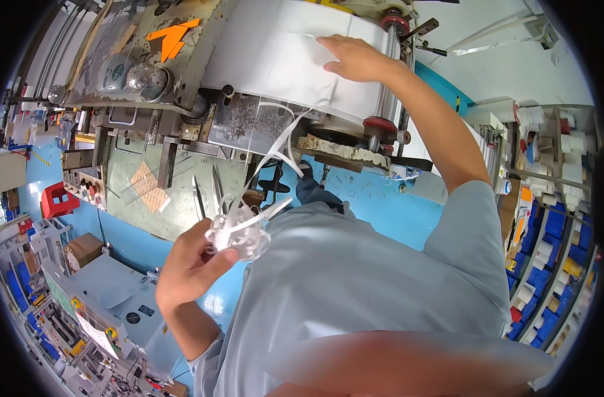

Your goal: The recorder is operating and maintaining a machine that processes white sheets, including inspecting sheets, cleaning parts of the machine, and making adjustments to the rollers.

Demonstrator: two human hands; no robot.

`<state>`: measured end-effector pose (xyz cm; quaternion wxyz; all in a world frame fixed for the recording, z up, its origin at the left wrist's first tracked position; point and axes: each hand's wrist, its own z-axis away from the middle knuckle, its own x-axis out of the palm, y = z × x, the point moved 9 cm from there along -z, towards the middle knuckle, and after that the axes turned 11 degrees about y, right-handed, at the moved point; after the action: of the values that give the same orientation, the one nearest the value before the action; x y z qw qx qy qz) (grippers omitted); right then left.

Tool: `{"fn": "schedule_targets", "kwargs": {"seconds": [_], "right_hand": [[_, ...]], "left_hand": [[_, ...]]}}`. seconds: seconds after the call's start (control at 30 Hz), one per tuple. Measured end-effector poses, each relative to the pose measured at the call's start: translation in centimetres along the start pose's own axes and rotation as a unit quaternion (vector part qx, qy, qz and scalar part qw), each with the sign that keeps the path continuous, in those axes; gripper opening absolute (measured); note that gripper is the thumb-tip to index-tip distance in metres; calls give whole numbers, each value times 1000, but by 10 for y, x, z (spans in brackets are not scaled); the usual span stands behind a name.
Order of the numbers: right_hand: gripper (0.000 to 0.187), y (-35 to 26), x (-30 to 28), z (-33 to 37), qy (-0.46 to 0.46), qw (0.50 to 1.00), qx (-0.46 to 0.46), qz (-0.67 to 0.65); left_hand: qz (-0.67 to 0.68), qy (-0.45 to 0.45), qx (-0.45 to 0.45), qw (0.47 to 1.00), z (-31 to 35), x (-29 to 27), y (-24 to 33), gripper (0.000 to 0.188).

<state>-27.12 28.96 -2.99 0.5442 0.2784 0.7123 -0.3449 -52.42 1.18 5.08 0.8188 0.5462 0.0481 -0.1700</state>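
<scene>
My left hand (194, 264), in front of my body, is closed around a loose, tangled bundle of thin white strips (243, 233). From the bundle a long white strip (290, 135) rises in loops toward the machine's edge, near the wide white sheet material (262, 56). My right hand (360, 58) reaches far out over that sheet, its fingers stretched and the thumb apart. Nothing shows in its grasp. Whether the fingertips touch the sheet I cannot tell. A thin pale line lies on the sheet just beyond them.
A metal roller (385, 83) with red collars borders the sheet on the right. On the worn machine top sit orange angular pieces (174, 38) and a round metal knob (145, 79). A greenish table (133, 212) below holds long tools (217, 188). Shelves with blue bins (555, 225) stand at right.
</scene>
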Motion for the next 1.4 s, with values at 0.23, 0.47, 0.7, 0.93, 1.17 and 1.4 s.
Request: {"fn": "schedule_targets", "kwargs": {"seconds": [0.23,0.47,0.7,0.93,1.17,1.4], "right_hand": [[51,-57,13,32,-209,974,89,-20],[52,-150,10,56,-85,965,74,-235],[57,-143,-3,78,41,935,145,-320],[57,-113,-29,97,202,947,163,-189],[71,-100,-42,100,258,916,241,-192],[76,-97,-54,105,265,915,259,-160]], "left_hand": [[-51,-61,-45,996,9,5,-33,36],[210,51,16,976,58,-86,-104,38],[-321,367,-15,873,70,-150,-143,59],[604,16,202,770,66,-86,-79,24],[526,-92,311,786,59,-53,-1,17],[472,0,356,806,59,-56,23,33]]}}
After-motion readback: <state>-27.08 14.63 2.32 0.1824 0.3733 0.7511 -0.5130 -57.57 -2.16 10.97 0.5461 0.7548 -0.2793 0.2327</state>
